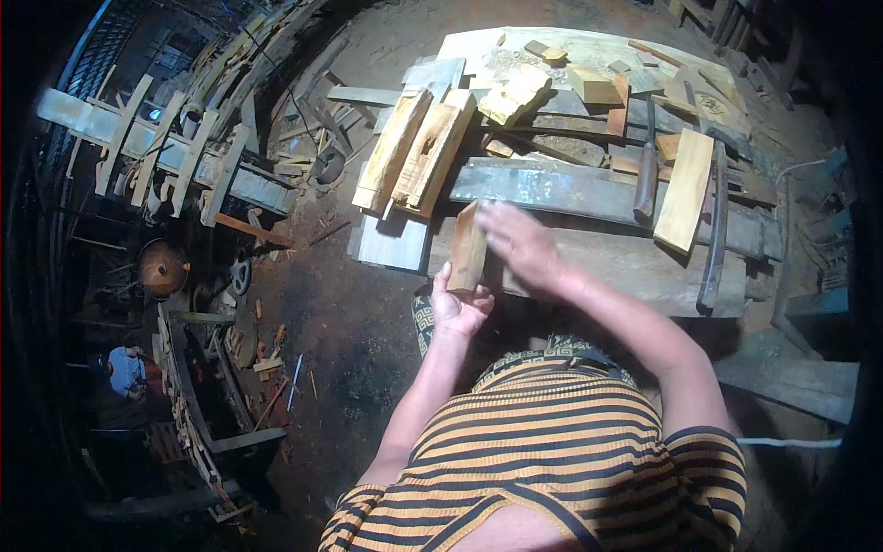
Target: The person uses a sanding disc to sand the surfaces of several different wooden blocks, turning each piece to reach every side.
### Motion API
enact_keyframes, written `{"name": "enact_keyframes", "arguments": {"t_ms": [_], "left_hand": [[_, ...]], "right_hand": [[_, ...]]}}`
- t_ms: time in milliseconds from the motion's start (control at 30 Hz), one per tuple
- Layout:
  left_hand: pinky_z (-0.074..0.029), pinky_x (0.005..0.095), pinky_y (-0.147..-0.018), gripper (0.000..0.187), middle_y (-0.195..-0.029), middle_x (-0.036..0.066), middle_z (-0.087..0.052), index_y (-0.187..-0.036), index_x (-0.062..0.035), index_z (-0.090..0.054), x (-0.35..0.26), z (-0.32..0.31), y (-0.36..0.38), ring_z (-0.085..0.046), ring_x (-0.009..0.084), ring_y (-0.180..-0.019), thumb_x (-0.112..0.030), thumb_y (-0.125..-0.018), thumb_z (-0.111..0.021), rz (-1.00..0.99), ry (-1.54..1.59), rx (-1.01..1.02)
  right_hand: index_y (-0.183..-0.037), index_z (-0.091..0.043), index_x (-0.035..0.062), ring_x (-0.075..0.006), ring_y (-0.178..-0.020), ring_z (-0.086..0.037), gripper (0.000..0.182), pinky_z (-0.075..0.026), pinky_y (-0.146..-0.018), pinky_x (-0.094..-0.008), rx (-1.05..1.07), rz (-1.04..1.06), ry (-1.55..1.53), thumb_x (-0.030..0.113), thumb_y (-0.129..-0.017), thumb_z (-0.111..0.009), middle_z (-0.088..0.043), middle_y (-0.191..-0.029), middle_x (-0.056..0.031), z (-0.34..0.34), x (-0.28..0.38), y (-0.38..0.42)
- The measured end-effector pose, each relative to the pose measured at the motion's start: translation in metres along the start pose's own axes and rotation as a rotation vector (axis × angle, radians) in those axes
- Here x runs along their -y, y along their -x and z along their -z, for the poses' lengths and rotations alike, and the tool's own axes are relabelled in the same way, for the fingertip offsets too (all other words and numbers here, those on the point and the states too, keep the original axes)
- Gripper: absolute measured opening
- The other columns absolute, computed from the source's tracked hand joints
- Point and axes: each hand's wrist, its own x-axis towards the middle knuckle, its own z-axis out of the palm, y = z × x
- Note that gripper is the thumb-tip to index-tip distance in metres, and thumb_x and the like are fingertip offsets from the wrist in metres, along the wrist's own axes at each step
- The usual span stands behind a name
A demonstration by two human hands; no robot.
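A short wooden block (469,248) is held upright, tilted slightly, over the near edge of the workbench (598,248). My left hand (463,311) grips its lower end, thumb along the side. Beside the block's upper end is my right hand (515,241), fingers stretched out and slightly blurred; whether it touches the wood I cannot tell. Just beyond lie two thick rough pieces of wood (394,152) (440,156) side by side. To the right rest a dark-handled chisel (647,179), a pale wooden block (685,189) and a long dark tool (716,230).
Offcuts (515,95) and wood chips cover the far part of the bench. Curved wooden pieces (189,166) lean over a long beam at the left. A round brown object (164,269) stands below them. Another person (126,372) is at the lower left, far off.
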Motion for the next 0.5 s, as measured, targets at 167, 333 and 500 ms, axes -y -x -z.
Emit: {"name": "enact_keyframes", "arguments": {"t_ms": [167,333,500], "left_hand": [[-0.042,0.0264,-0.047,0.037,-0.099,0.005,-0.064,-0.107,-0.0150,-0.058,0.007,-0.024,0.012,-0.061,0.0197,-0.074,-0.042,-0.083,-0.054,-0.127,-0.028,-0.101],[-0.036,0.0256,-0.042,0.034,-0.081,0.004,-0.059,-0.098,-0.0127,-0.058,-0.004,0.010,-0.006,-0.053,0.0156,-0.061,-0.043,-0.084,-0.055,-0.016,0.037,0.106],[-0.032,0.0256,-0.040,0.035,-0.076,0.003,-0.057,-0.098,-0.0115,-0.058,-0.001,-0.004,0.000,-0.047,0.0152,-0.053,-0.043,-0.084,-0.054,-0.010,0.038,0.004]], "right_hand": [[-0.129,-0.050,0.0136,-0.0277,-0.131,-0.037,0.043,-0.027,-0.108,-0.0480,0.151,0.404,0.032,0.029,-0.089,-0.053,-0.042,-0.139,-0.0125,-0.013,0.054,0.044],[-0.130,-0.049,0.0173,-0.0266,-0.133,-0.034,0.040,-0.024,-0.110,-0.0473,0.033,0.348,0.167,0.031,-0.093,-0.046,-0.040,-0.142,-0.0091,-0.014,0.012,0.001],[-0.132,-0.046,0.0151,-0.0275,-0.133,-0.033,0.041,-0.024,-0.110,-0.0473,0.005,0.064,0.175,0.032,-0.095,-0.041,-0.040,-0.142,-0.0093,-0.013,-0.006,-0.030]]}}
